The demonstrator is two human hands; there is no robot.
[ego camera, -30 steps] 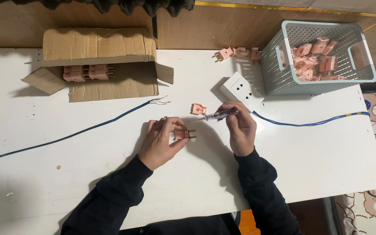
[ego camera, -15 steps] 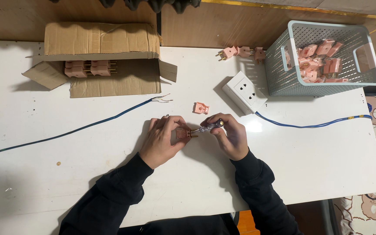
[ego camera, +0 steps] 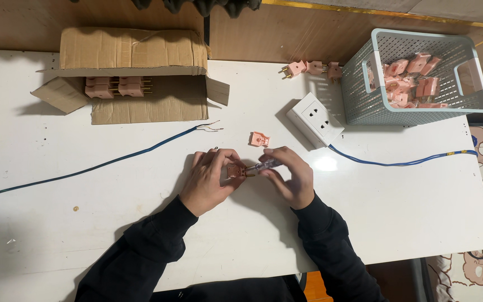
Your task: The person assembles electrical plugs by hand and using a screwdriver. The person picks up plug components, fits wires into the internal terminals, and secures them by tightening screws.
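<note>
- Worktop (ego camera: 85, 223), white and flat, carries everything and gives both forearms a steady rest, which suits fine fiddly work.
- Cardboard box (ego camera: 135, 56) lies open on its side at the far left with pink plugs inside; a pale mesh basket (ego camera: 420, 112) at the far right holds more of them.
- White socket block (ego camera: 315, 118) sits near the basket on a blue cable (ego camera: 398, 163); another blue cable (ego camera: 85, 169) with bared ends lies well apart on the left.
- Left hand (ego camera: 211, 180) is closed around a small pink plug body (ego camera: 233, 170), fingers curled over its top, thumb underneath.
- Right hand (ego camera: 289, 174) pinches a slim clear-handled screwdriver (ego camera: 264, 165), tip touching the plug.
- Plug body looks light, hard and rigid plastic, probably smooth enough to twist in the fingers; holding it by its flat sides, clear of the prongs, seems safest.
- Loose pink cover piece (ego camera: 259, 138) lies just beyond the hands; being small and light, it could easily be knocked away.
</note>
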